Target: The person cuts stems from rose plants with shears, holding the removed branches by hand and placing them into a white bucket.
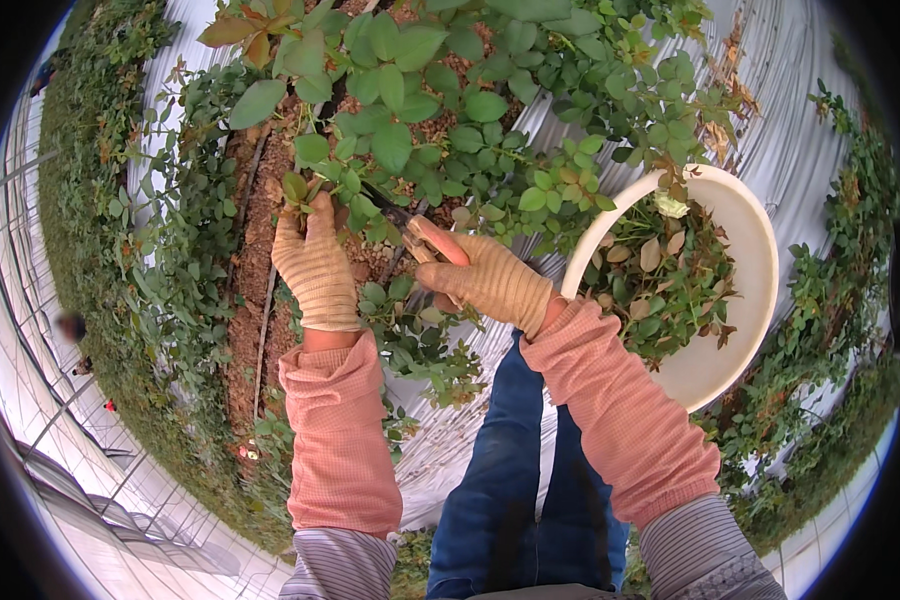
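My left hand [313,262], in a tan striped glove, pinches a leafy rose shoot [298,192] between thumb and fingers. Gloved the same way, my right hand [487,274] grips pruning shears [423,238] with light-coloured handles. Their dark blades [385,204] point up and left into the rose leaves, close to the pinched shoot. Foliage partly covers the blade tips, so I cannot tell whether they touch a stem. A rose bush [420,112] with broad green leaves spreads above both hands.
By my right forearm is a white round tub [750,255] holding cut leafy stems [645,277] and a pale rose bloom [670,204]. Reddish soil [251,300] with thin irrigation pipes [267,322] runs along the left. Whitish plastic sheeting [450,457] covers the ground by my legs. More rose rows stand on both sides.
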Tool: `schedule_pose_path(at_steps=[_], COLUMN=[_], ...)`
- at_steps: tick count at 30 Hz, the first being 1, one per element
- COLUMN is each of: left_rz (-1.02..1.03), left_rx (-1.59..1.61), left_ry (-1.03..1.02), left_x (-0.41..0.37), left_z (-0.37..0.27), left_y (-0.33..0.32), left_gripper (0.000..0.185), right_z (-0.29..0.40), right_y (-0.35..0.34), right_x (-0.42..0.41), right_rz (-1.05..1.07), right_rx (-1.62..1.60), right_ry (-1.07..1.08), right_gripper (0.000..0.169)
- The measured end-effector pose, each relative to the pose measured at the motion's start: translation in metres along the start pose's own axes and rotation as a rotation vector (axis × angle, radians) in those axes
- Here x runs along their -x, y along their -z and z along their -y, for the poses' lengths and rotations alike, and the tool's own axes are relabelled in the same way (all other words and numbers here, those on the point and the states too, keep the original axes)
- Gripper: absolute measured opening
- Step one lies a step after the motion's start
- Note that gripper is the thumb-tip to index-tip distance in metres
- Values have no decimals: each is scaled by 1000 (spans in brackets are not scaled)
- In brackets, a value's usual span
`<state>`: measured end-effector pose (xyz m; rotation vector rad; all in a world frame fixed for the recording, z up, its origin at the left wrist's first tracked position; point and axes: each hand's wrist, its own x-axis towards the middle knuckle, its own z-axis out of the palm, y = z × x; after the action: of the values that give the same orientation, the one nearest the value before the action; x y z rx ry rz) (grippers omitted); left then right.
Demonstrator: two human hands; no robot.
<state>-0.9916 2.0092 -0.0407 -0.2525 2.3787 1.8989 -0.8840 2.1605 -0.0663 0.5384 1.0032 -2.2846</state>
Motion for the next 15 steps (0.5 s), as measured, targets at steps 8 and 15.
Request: schedule_pose_path(at_steps=[8,15], left_rz=[10,89], left_rx=[-73,46], left_ry=[4,-36], left_x=[-2,-9], left_z=[-3,-11], left_y=[0,8], left_gripper=[33,24], right_z=[4,-17], right_y=[0,7], right_x=[-18,-5], right_rz=[-12,-28], right_rx=[50,-86], right_ry=[1,115], right_gripper=[58,59])
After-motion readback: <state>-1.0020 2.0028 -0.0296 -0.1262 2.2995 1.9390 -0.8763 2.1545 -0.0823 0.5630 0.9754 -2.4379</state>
